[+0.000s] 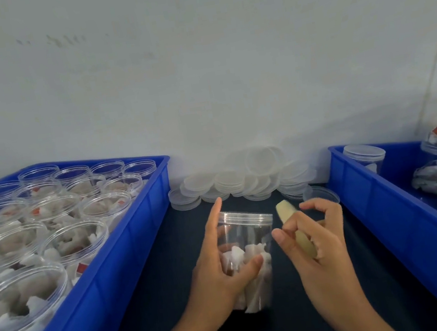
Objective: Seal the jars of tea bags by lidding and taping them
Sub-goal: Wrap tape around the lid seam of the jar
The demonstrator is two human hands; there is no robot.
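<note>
A clear plastic jar (247,235) with white tea bags in its lower half stands on the dark table between the two crates, with a clear lid on top. My left hand (221,262) grips the jar from its left side, thumb across the front and index finger pointing up. Just right of the jar, my right hand (313,239) holds a yellowish roll of tape (291,216) in its curled fingers. The thumb and index finger are raised near the lid's edge.
A blue crate (137,235) on the left holds several unlidded jars of tea bags. Another blue crate (384,210) on the right holds lidded jars and loose tea bags. A pile of clear lids (242,178) lies against the white wall behind the jar.
</note>
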